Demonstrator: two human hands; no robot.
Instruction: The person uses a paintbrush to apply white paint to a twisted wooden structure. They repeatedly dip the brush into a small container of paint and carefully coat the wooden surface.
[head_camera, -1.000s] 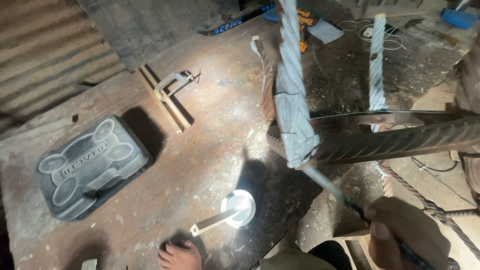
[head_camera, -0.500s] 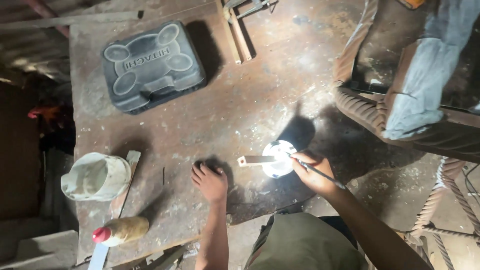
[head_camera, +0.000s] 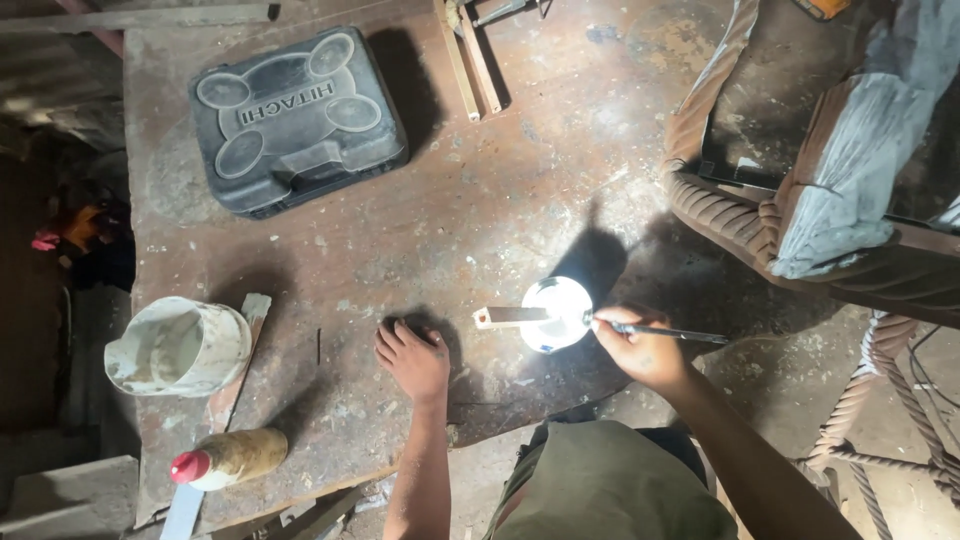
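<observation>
From the head view, your thin dark brush (head_camera: 660, 331) lies nearly level, its long axis running left to right, the tip pointing left into the small round white dish (head_camera: 557, 312) near the front edge of the worn brown wooden surface (head_camera: 480, 200). A short flat wooden stick (head_camera: 510, 317) lies over the dish's left rim, pointing left. Your right hand (head_camera: 640, 350) has its grip closed on the brush close to the tip, just right of the dish. Your left hand (head_camera: 412, 360) rests flat on the surface, fingers loosely curled, holding nothing, left of the dish and apart from it. Bare wood lies open above the dish up to the grey moulded plastic tool case (head_camera: 295, 120). At the left edge stand a paint-smeared white bucket (head_camera: 178, 346) and a red-capped lying bottle (head_camera: 230, 457).
</observation>
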